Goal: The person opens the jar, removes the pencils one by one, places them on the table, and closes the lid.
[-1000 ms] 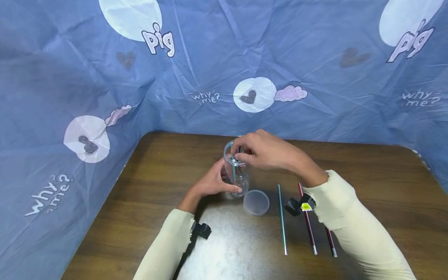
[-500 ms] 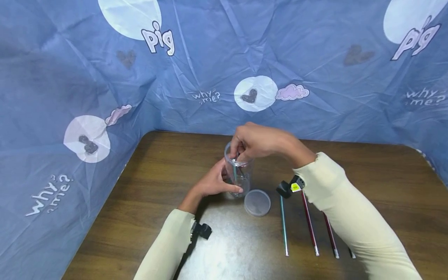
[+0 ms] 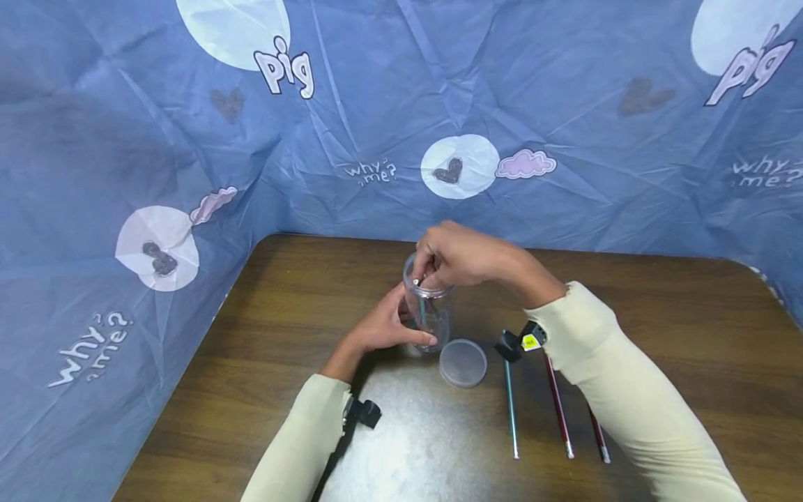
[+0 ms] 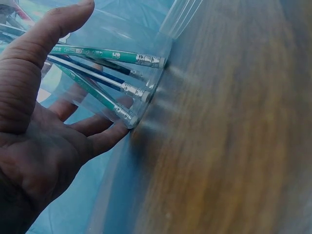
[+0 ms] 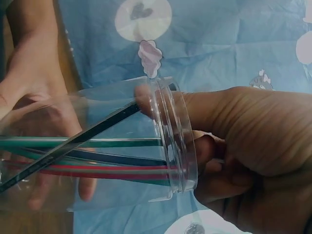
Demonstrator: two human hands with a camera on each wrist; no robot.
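– What sort of place is shown here?
– A makeshift recording booth is suggested; whether it is set up in a home or an office cannot be told.
– By what is that shown?
– The wooden-looking table [image 3: 263, 335] is closed in by creased blue cloth [image 3: 376, 104], printed with hearts [image 3: 449, 171] and clouds [image 3: 525, 164], and small cameras [image 3: 370, 414] are worn at the cuffs [image 3: 330, 399].

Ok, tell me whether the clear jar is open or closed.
Open: the lid lies on the table, and the right hand reaches into the mouth of the jar.
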